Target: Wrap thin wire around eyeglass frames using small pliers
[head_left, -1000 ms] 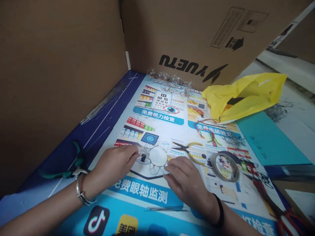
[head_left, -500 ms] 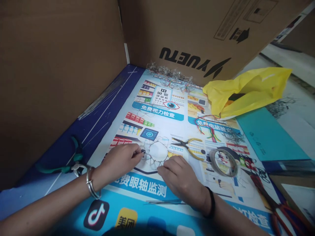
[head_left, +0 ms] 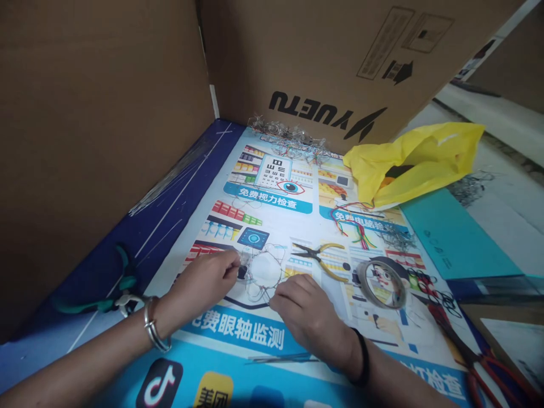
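Note:
A ring of thin, twisted wire (head_left: 260,288) with loops sticking out lies between my hands, over the printed poster. At the ring's left, my left hand (head_left: 211,279) has its thumb and forefinger pinched; what they hold is too fine to make out. My right hand (head_left: 306,309) is curled, its fingertips at the ring's lower right edge, closed on the wire there. Yellow-handled pliers (head_left: 319,258) lie open just beyond my right hand. Several thin metal rods (head_left: 280,358) rest on the poster below the hands.
Green-handled pliers (head_left: 123,292) lie beside my left forearm. To the right are a tape roll (head_left: 364,290), red-handled scissors (head_left: 476,357) and a yellow bag (head_left: 382,153). Tangled wire pieces (head_left: 293,134) sit against the cardboard wall (head_left: 306,51); coloured cords (head_left: 361,235) lie mid-poster.
The whole view has shifted, so the scene sits slightly further left and lower. Both hands stay closed beside the wire ring, with only small finger movement.

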`<state>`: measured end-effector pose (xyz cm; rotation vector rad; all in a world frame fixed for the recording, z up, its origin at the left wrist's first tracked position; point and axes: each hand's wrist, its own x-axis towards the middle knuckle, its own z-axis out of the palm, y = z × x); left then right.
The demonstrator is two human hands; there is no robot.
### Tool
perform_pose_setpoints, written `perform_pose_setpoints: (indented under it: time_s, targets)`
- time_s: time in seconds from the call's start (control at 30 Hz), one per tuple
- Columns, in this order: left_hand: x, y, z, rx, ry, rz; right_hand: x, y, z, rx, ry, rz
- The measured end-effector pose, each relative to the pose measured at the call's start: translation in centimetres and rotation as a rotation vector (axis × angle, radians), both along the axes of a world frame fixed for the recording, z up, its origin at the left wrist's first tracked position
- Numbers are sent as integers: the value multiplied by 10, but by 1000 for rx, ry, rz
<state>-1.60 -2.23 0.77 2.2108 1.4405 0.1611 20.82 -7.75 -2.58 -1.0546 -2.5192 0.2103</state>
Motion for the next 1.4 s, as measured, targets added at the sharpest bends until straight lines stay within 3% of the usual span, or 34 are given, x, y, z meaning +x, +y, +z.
perform_pose_setpoints:
  time_s: [0.63, 0.83, 1.4]
  targets:
    - [-5, 11, 2, -32, 53, -92, -1, -2, 2, 20, 24, 53]
    - [-6, 10, 0, 29, 58, -124, -2, -1, 3, 38, 14, 59]
    - [-11, 10, 0, -3, -23, -92, -3, 0, 3, 63, 66, 61]
